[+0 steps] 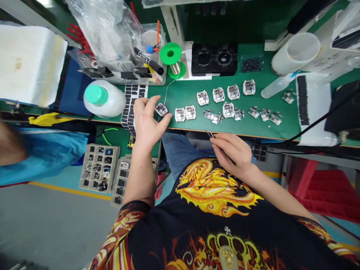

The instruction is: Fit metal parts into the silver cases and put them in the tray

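Observation:
My left hand (147, 122) is at the left of the green bench, its thumb and index finger at opposite edges of a small watch case (161, 109) with electronics inside. The case sits slightly turned. Between the fingertips of my right hand (233, 152) are dark, fine-tipped tweezers (210, 134), held at the front edge of the bench and pointing up and left. Just right of my left hand lie two similar cases, one of them a white-framed case (190, 112). Several more, including another case (228, 110), stand farther right. Small loose circuit modules (216, 118) lie among them.
A green solder spool (170, 54) stands behind my left hand, beside a white bottle (104, 98) with a green cap. Farther back are a black fixture (214, 60) and a tray of small black parts (251, 63). A person's blue sleeve (47, 153) shows at left.

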Available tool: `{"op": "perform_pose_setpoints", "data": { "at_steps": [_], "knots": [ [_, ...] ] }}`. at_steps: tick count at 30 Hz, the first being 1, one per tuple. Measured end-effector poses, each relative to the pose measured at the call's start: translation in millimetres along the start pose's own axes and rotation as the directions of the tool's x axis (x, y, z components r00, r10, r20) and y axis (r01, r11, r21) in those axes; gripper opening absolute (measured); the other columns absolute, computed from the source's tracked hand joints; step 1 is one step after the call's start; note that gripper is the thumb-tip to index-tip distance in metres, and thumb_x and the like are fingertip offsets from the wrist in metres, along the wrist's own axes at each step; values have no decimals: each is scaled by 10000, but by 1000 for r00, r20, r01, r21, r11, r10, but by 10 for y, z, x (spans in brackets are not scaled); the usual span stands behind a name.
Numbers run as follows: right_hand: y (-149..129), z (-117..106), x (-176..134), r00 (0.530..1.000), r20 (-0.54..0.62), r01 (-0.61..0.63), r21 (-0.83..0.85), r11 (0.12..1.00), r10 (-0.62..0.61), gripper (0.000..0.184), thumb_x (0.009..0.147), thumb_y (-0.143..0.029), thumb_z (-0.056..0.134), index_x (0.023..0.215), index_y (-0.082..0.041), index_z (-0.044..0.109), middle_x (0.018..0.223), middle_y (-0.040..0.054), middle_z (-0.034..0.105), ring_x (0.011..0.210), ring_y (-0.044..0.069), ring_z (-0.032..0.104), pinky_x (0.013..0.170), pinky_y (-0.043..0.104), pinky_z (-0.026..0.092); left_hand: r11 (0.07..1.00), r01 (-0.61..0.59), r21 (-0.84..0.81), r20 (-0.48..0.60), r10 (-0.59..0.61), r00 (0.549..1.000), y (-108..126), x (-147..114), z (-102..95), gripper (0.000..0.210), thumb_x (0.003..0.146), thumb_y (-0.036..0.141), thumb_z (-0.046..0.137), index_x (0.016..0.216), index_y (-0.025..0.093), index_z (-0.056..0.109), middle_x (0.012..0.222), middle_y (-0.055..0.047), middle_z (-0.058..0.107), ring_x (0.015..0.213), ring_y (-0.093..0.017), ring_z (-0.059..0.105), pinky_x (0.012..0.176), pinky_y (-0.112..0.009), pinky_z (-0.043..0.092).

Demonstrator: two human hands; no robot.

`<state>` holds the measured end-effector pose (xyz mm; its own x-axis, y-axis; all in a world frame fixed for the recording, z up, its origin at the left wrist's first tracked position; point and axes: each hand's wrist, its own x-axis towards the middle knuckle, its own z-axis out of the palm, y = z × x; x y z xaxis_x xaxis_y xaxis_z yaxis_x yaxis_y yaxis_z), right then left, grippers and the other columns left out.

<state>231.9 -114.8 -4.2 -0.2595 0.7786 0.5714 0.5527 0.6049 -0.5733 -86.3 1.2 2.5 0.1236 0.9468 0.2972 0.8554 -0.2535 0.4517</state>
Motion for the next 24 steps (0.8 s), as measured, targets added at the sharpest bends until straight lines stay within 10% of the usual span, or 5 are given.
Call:
{"op": "perform_pose_setpoints", "data": {
  "at_steps": [11,17,24],
  "knots": [
    [3,34,6,1000,-10,-5,15,1000,5,436,973,-94,718,1375,-262,732,1179,92,834,1053,250,826,905,433,712,972,-236,-4,352,223,909,216,195,3,488,895,382,788,1368,270,741,1232,-122,565,1225,-377,543,1141,-637,492],
    [-2,18,26,999,-49,-20,12,1000,21,413,968,-88,732,1344,-258,749,1169,83,849,1045,246,839,910,420,717,987,-159,-36,195,163,967,272,116,-36,354,847,289,801,1192,241,740,1245,-114,649,1239,-357,581,1148,-581,505],
    [-116,-133,197,992,-98,-66,77,995,74,378,965,-92,775,1301,-264,759,1110,47,869,981,210,849,881,368,710,855,-3,-519,68,45,997,669,-328,85,469,891,243,742,1351,285,655,1162,-34,708,900,-168,689,847,-352,632]
  ]
}}
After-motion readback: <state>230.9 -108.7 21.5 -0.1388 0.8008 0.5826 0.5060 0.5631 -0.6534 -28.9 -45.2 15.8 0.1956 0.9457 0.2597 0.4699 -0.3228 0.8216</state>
